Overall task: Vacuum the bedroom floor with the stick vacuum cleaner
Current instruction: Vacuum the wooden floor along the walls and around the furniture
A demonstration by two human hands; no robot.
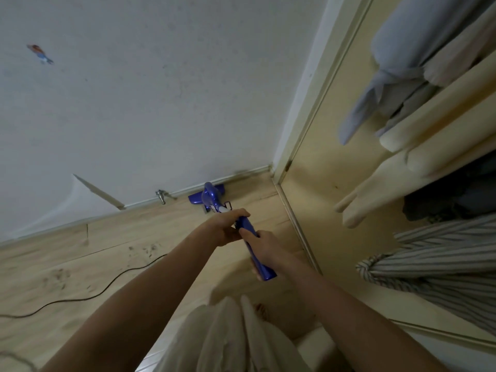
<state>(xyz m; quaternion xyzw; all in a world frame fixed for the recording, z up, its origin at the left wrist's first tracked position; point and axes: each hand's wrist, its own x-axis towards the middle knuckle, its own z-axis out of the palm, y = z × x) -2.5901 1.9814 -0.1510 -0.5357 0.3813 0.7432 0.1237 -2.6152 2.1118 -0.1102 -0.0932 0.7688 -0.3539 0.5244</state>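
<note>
A blue stick vacuum cleaner [212, 197] stands on the light wood floor [67, 259], its head against the skirting of the white wall. My left hand [228, 226] grips the upper stick just below the handle. My right hand [263, 247] grips the blue handle [264, 269] behind it. Both hands are close together, near the frame's middle. Dark specks of dirt [145, 251] lie on the floor to the left of my arms.
A black cord [107, 285] trails across the floor at left. A metal doorstop [161, 196] sits by the skirting. An open wardrobe [322, 183] with hanging clothes [429, 272] fills the right side. My bare foot [261, 311] shows below.
</note>
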